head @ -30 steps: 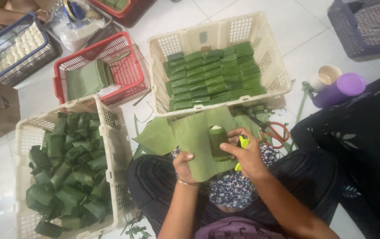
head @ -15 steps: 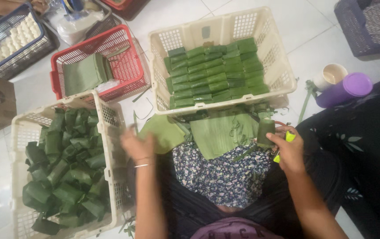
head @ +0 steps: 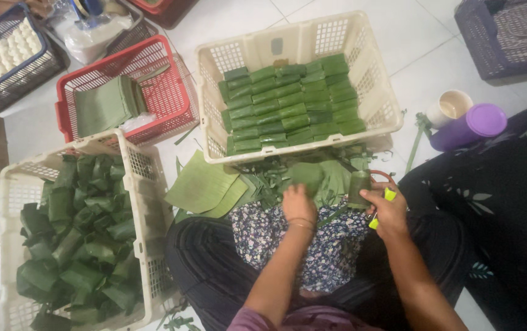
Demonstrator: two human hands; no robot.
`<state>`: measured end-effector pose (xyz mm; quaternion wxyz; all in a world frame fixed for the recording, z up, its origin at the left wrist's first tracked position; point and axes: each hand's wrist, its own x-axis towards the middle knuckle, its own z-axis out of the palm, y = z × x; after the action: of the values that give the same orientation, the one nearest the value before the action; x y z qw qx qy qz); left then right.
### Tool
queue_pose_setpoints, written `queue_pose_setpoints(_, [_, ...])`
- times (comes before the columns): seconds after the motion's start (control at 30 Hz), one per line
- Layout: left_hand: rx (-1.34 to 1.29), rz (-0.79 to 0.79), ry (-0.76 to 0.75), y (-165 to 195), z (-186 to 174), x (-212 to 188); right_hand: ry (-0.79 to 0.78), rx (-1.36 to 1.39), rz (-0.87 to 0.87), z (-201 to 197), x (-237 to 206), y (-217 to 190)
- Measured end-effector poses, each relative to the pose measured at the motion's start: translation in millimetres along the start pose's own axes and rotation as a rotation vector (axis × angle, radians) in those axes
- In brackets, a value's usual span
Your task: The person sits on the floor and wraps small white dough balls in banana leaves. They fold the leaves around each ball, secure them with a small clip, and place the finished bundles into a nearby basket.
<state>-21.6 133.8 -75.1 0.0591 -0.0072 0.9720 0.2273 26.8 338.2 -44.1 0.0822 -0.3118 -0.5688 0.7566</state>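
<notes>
The right hand (head: 389,211) held a small upright leaf-wrapped roll (head: 359,187) between its fingertips, with a yellow tool (head: 381,208) tucked in the palm. The left hand (head: 298,205) rested on a rounded leaf piece (head: 307,178) over the lap. Just ahead stood a cream basket (head: 361,67) packed with neat rows of flat green parcels (head: 288,107). At the left, another cream basket (head: 147,202) held loosely piled leaf rolls (head: 73,227), and a red basket (head: 171,92) held folded leaves (head: 101,107). A purple bottle (head: 469,127) lay on the floor beside a cup (head: 449,107).
</notes>
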Motion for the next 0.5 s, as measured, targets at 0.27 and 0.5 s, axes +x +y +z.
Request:
queue_pose_setpoints(0.27, [-0.191,-0.132,-0.061,7.6,6.1,-10.5,0.005,0.042,0.003,-13.9,12.7,6.8])
queue_pose_setpoints(0.5, [-0.426,-0.15,0.113,-60.7,-80.6,-6.2,0.026,0.168,0.004,-18.1,15.3,5.3])
